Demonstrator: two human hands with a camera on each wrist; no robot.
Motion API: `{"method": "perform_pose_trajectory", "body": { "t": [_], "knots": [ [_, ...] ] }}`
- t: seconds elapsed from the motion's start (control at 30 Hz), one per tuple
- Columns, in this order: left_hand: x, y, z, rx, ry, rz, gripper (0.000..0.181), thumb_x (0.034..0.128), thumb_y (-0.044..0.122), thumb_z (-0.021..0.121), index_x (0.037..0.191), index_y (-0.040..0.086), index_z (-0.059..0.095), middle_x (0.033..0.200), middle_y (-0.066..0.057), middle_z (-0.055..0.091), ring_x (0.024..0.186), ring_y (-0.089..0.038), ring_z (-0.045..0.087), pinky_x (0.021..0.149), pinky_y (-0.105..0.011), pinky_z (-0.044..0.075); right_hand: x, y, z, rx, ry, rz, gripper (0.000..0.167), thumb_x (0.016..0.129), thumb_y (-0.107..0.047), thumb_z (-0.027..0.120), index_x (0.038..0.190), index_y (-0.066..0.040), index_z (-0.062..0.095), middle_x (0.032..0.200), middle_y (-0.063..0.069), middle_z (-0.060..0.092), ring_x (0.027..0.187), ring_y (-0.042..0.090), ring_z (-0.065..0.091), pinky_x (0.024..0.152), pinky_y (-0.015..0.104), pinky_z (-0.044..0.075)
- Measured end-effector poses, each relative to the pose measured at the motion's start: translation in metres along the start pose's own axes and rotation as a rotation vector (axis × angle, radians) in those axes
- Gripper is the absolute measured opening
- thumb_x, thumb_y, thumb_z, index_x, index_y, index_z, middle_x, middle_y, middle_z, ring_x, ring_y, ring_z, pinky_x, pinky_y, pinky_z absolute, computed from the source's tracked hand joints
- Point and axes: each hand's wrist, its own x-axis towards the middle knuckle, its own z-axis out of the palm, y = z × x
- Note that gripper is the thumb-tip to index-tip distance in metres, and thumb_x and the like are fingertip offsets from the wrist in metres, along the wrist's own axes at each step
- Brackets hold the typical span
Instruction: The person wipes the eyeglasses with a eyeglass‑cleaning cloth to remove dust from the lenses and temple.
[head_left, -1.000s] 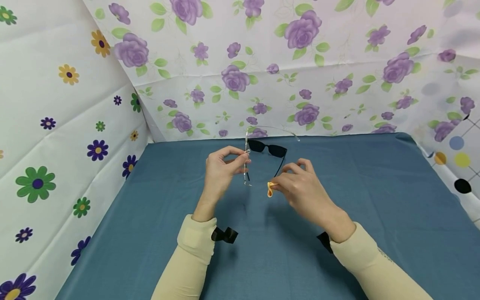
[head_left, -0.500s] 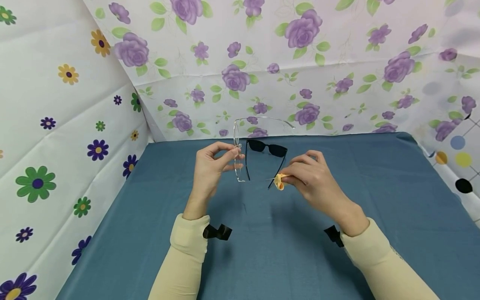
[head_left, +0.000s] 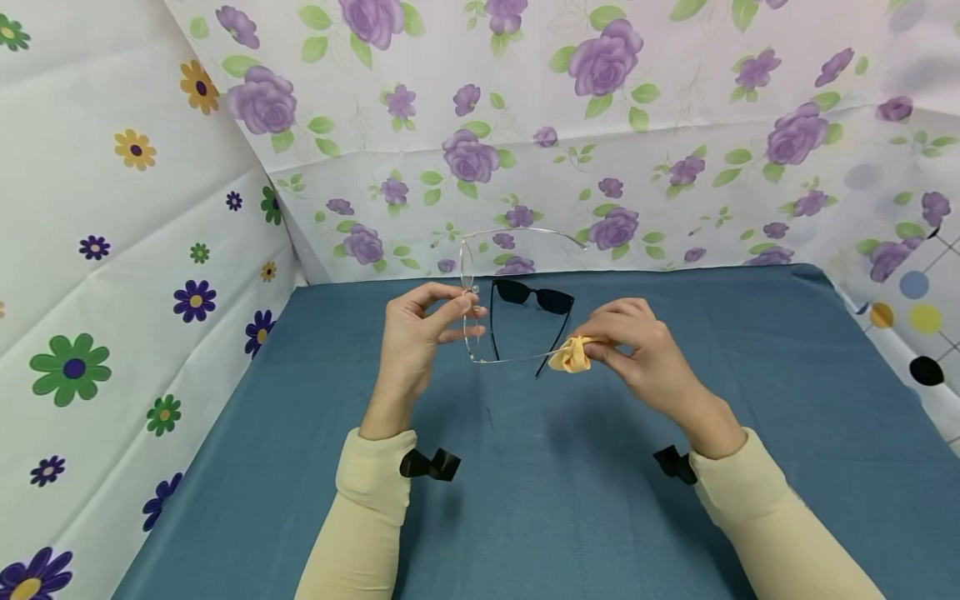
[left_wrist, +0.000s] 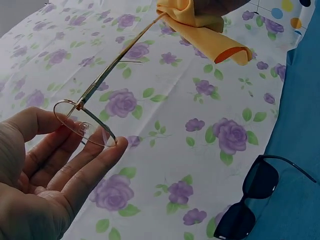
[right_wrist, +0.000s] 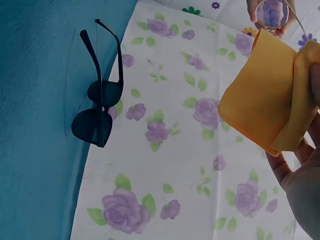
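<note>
Thin metal-framed eyeglasses (head_left: 467, 262) are held up above the table, both temples spread out to the right. My left hand (head_left: 420, 333) pinches them at the middle of the frame, around the bridge and lens. In my right hand (head_left: 637, 342) a folded yellow cloth (head_left: 572, 357) is pinched about the end of the nearer temple. The left wrist view shows that temple (left_wrist: 120, 56) running up into the cloth. From the right wrist, the cloth (right_wrist: 265, 92) hides the temple tip and most of the fingers.
Black sunglasses (head_left: 534, 296) lie with temples unfolded on the blue tablecloth (head_left: 750, 375), behind and between the hands. A flower-print sheet (head_left: 675, 125) hangs along the back, and another flowered sheet (head_left: 150, 275) borders the left side.
Both hands have moved apart and slightly up. The eyeglasses have shifted left and turned, uncovering the sunglasses. The cloth has slid outward to the nearer temple's end.
</note>
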Motion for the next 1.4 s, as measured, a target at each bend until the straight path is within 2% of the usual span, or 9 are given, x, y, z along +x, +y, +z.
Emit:
{"method": "perform_pose_trajectory", "body": {
  "t": [0.17,0.37,0.47,0.67,0.83,1.03,1.17,1.3,1.4],
  "knots": [
    [0.0,0.001,0.0,-0.008,-0.005,0.007,0.006,0.099,-0.001,0.068,0.1,-0.001,0.074,0.101,-0.015,0.073,0.086,-0.025,0.078,0.074,-0.049,0.064,-0.002,0.003,-0.004,0.047,0.011,0.046,0.037,0.076,0.02,0.077,0.103,-0.004,0.079,0.098,0.003,0.075,0.099,0.019,0.061,0.095,0.034,0.04],
    [0.001,0.002,0.0,-0.001,-0.014,0.004,0.008,0.0994,-0.001,0.068,0.099,0.003,0.075,0.102,-0.014,0.074,0.086,-0.024,0.078,0.075,-0.049,0.064,-0.007,0.007,-0.009,0.082,0.029,0.111,0.036,0.08,0.023,0.074,0.106,-0.001,0.078,0.102,0.009,0.071,0.091,0.014,0.054,0.077,0.027,0.041],
    [0.001,0.002,0.0,-0.005,-0.013,0.007,0.009,0.0994,-0.001,0.068,0.099,0.004,0.075,0.101,-0.013,0.073,0.086,-0.024,0.077,0.075,-0.049,0.064,-0.008,0.012,-0.011,0.105,0.036,0.158,0.033,0.084,0.021,0.072,0.108,-0.001,0.078,0.103,0.009,0.072,0.088,0.014,0.053,0.074,0.028,0.039],
    [0.002,-0.003,0.002,-0.013,-0.004,0.005,0.008,0.1004,0.001,0.068,0.097,0.006,0.074,0.101,-0.011,0.072,0.089,-0.023,0.077,0.076,-0.048,0.064,-0.01,0.017,-0.018,0.104,0.059,0.343,0.015,0.098,0.004,0.068,0.11,0.003,0.077,0.105,0.009,0.071,0.094,0.01,0.06,0.074,0.016,0.049],
    [0.0,-0.01,0.01,-0.004,-0.057,-0.022,0.005,0.1019,0.004,0.067,0.101,0.005,0.072,0.105,-0.016,0.07,0.095,-0.026,0.077,0.083,-0.051,0.062,-0.01,0.021,-0.014,0.067,0.102,0.439,0.017,0.101,-0.008,0.068,0.112,0.002,0.077,0.103,0.004,0.068,0.091,0.01,0.059,0.079,0.016,0.05],
    [-0.003,-0.02,0.023,-0.047,-0.164,-0.109,0.007,0.1049,0.009,0.063,0.107,0.006,0.069,0.105,-0.012,0.073,0.098,-0.028,0.075,0.086,-0.054,0.061,-0.005,0.019,-0.005,0.028,0.252,0.436,0.016,0.099,-0.004,0.071,0.111,0.005,0.077,0.107,0.006,0.067,0.086,0.011,0.053,0.075,0.019,0.044],
    [-0.005,-0.025,0.029,-0.059,-0.23,-0.158,0.008,0.1059,0.008,0.061,0.108,0.004,0.067,0.103,-0.011,0.074,0.096,-0.026,0.075,0.085,-0.054,0.061,-0.002,0.013,0.002,0.015,0.292,0.427,0.015,0.097,0.0,0.072,0.11,0.006,0.077,0.1,0.007,0.062,0.076,0.01,0.045,0.068,0.022,0.037],
    [-0.007,-0.029,0.035,-0.04,-0.259,-0.186,0.009,0.106,0.007,0.06,0.109,0.0,0.065,0.102,-0.01,0.074,0.096,-0.025,0.075,0.084,-0.053,0.062,-0.001,0.005,0.009,0.006,0.317,0.346,0.014,0.095,0.004,0.072,0.107,0.006,0.077,0.096,0.007,0.061,0.071,0.011,0.042,0.064,0.023,0.034],
    [-0.009,-0.03,0.039,-0.021,-0.269,-0.193,0.013,0.106,0.008,0.06,0.111,-0.004,0.064,0.101,-0.01,0.073,0.096,-0.025,0.075,0.084,-0.052,0.062,-0.002,0.004,0.016,-0.051,0.387,0.242,0.016,0.091,0.008,0.074,0.107,0.006,0.078,0.095,0.013,0.065,0.068,0.012,0.042,0.062,0.024,0.033]
  ]
}}
